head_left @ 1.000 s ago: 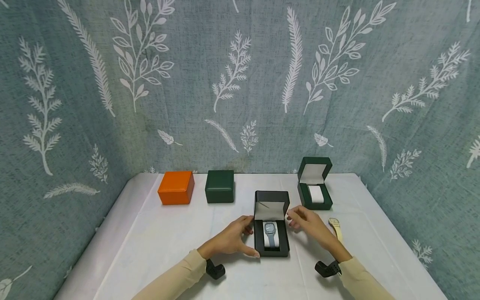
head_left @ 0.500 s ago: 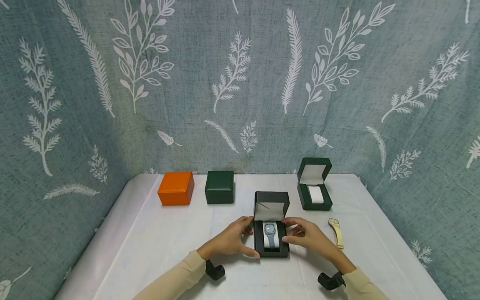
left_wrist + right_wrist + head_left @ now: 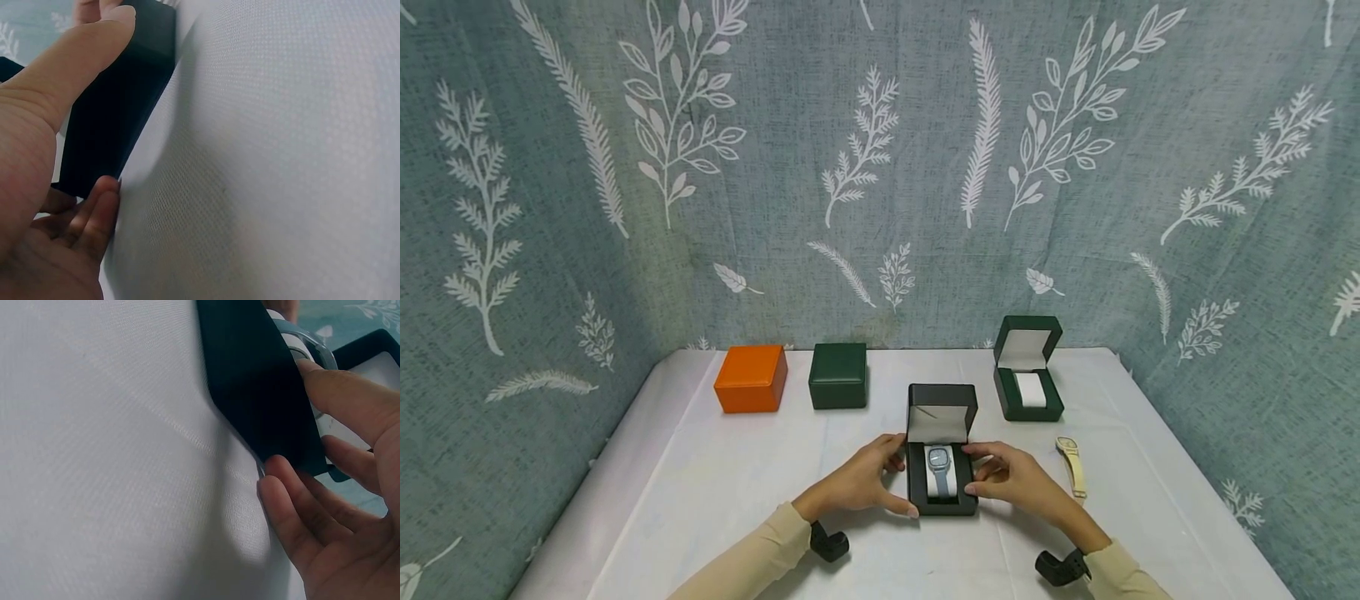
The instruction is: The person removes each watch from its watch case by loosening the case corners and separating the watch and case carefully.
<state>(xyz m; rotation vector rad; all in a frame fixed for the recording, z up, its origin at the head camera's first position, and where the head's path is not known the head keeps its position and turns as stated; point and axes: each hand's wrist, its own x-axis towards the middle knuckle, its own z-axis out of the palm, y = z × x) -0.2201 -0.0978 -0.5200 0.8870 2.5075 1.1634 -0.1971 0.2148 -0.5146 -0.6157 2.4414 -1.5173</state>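
Head view: left hand [image 3: 867,481] and right hand [image 3: 1013,479] grip the black watch box [image 3: 917,471], whose lid [image 3: 942,395], nudged, might nip them.

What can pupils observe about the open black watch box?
The black watch box looks smooth, its material unclear. Its lid stands raised at the back, showing a pale grey lining with a thin dark mark. In the base, a blue-grey wristwatch wraps a white cushion. The box sits flat on the white tablecloth, facing the person. The left hand holds its left side; the right hand holds its right, thumb at the rim.
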